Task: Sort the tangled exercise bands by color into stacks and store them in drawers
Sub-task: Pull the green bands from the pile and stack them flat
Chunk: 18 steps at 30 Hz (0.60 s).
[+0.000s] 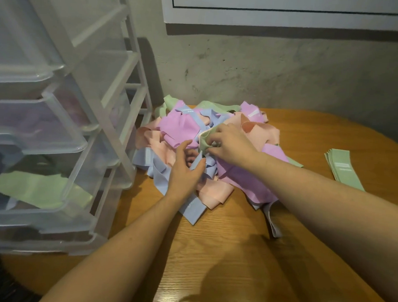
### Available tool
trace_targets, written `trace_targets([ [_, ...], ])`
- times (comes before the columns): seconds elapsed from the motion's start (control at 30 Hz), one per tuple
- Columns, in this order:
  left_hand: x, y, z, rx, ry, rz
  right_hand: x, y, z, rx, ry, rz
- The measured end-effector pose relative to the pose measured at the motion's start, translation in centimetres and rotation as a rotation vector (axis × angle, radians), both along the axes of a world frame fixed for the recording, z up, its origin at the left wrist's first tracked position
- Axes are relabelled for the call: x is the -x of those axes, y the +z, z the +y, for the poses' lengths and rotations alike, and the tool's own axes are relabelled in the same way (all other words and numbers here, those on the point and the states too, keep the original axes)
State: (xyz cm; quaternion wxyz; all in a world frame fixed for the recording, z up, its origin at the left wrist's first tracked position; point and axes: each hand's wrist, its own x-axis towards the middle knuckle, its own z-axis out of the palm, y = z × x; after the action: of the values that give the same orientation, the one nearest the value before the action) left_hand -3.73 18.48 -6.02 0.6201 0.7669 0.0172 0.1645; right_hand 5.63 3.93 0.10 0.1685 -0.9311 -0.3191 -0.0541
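Tangled heap of pink, lilac, blue and green elastic exercise bands (216, 156) mid-frame on round wooden table (234, 262), right hand (230, 144) pinching a green band (204, 140), left hand (184, 170) gripping a blue band (196, 164), flat green stack (343, 171) at right, clear plastic drawer unit (57, 144) at left

White labels on the bands (342, 167) are unreadable.

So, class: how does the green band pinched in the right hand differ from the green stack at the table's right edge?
The pinched green band is crumpled; the green stack lies flat. The band is caught in the tangled pile, held by the right hand; the stack sits apart, untouched. Both are pale green.
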Motion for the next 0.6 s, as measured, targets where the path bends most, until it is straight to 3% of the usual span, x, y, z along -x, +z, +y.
trace_targets([
  [0.13, 0.2, 1.6, 0.0, 0.003, -0.039, -0.036, 1.3, 2.2, -1.2, -0.191, -0.034, -0.064],
  [0.4, 1.2, 5.7, -0.8, -0.104, -0.035, -0.136, 5.4, 7.9, -1.8, -0.7, -0.081, 0.429],
  [0.6, 2.2, 7.9, -1.6, -0.127, -0.09, -0.133, 8.3, 10.9, -3.3, -1.031, -0.118, 0.659],
])
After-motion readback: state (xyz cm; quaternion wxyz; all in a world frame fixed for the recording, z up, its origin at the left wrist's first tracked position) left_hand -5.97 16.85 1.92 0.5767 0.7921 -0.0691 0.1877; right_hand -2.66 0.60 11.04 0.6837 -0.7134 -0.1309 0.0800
